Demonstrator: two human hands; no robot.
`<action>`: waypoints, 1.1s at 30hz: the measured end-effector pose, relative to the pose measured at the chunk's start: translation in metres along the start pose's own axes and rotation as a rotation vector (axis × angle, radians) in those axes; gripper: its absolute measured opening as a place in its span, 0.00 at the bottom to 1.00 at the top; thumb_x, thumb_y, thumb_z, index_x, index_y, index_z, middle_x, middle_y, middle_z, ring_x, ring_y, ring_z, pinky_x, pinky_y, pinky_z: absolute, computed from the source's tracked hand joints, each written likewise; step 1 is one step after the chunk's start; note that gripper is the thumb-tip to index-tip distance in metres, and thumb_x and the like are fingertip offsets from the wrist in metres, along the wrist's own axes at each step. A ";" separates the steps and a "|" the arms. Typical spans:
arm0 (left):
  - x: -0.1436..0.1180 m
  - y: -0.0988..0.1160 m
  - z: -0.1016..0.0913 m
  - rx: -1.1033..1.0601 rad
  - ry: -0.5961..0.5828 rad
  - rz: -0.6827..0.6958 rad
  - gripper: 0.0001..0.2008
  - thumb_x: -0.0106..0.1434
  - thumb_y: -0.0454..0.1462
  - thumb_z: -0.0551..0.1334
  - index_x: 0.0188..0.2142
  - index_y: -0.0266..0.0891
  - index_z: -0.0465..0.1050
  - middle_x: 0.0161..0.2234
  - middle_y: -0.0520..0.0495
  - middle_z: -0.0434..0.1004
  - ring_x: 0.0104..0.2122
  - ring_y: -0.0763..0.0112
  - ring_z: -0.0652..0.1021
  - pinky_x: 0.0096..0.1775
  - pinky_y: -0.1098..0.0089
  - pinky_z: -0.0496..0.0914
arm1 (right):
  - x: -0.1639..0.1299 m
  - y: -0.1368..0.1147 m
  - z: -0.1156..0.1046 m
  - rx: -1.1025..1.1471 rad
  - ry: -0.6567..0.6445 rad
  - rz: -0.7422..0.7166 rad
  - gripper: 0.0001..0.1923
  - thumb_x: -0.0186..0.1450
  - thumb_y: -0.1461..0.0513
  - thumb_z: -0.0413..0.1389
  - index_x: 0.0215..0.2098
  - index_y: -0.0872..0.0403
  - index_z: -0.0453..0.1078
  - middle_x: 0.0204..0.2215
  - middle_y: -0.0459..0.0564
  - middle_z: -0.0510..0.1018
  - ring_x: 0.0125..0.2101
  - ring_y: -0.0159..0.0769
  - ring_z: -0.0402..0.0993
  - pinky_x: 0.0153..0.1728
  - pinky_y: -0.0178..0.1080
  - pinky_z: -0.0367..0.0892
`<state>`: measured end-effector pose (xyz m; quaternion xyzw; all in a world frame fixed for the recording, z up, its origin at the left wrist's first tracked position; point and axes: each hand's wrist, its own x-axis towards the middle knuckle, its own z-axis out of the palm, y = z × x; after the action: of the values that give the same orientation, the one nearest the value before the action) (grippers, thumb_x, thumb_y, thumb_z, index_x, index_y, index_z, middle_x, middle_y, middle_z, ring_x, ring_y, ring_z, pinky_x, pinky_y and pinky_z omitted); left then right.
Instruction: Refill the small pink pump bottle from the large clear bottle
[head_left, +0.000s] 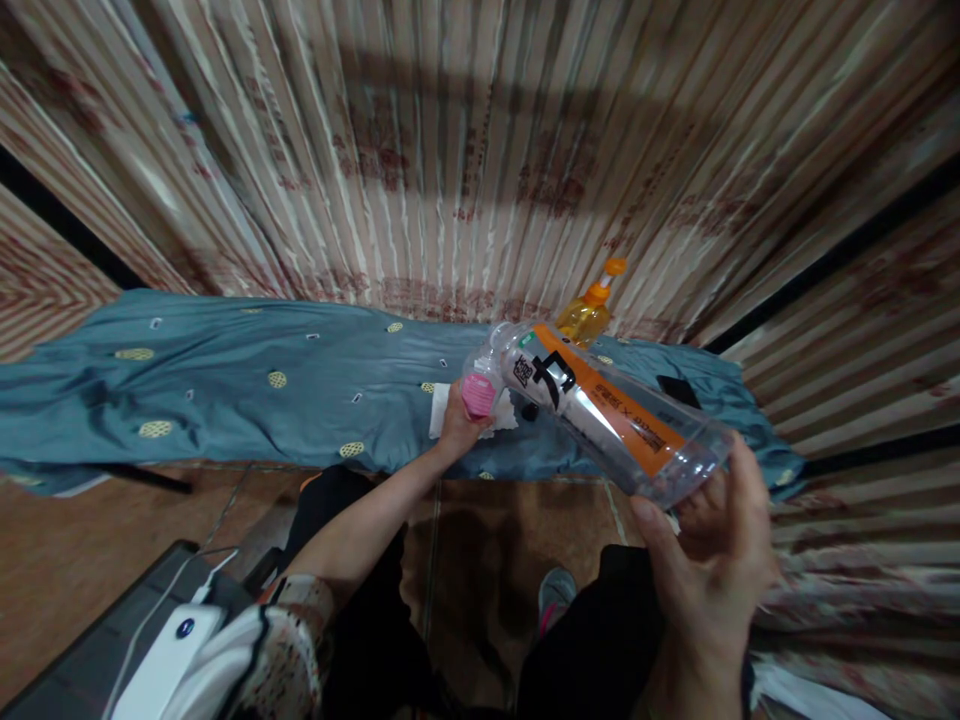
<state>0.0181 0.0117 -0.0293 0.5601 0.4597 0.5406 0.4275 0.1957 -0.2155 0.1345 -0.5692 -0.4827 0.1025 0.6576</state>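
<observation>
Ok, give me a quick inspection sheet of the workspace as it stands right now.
Surface: low surface covered by a teal cloth with small oval patterns, rumpled.
Job's things: large clear plastic bottle with an orange label, held tilted above the cloth; pink cap at its neck.
Clutter: yellow bottle with orange spout standing at the back; white tissue and a dark flat object on the cloth.
Grippers: left hand grips the pink cap; right hand supports the bottle's base.
Cables: white cable by a white device, lower left.
Surroundings: striped patterned curtain behind; brown tiled floor; the person's dark trousers and a shoe.
</observation>
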 end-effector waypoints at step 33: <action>0.000 0.004 0.002 -0.027 0.029 -0.021 0.43 0.39 0.29 0.78 0.54 0.44 0.67 0.50 0.46 0.77 0.54 0.51 0.79 0.61 0.48 0.73 | 0.005 -0.008 -0.001 -0.098 -0.030 -0.024 0.55 0.61 0.51 0.75 0.78 0.49 0.55 0.71 0.66 0.69 0.67 0.57 0.73 0.70 0.64 0.64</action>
<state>0.0200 0.0103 -0.0251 0.5416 0.4644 0.5502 0.4339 0.1962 -0.2155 0.1442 -0.5934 -0.5038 0.0793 0.6227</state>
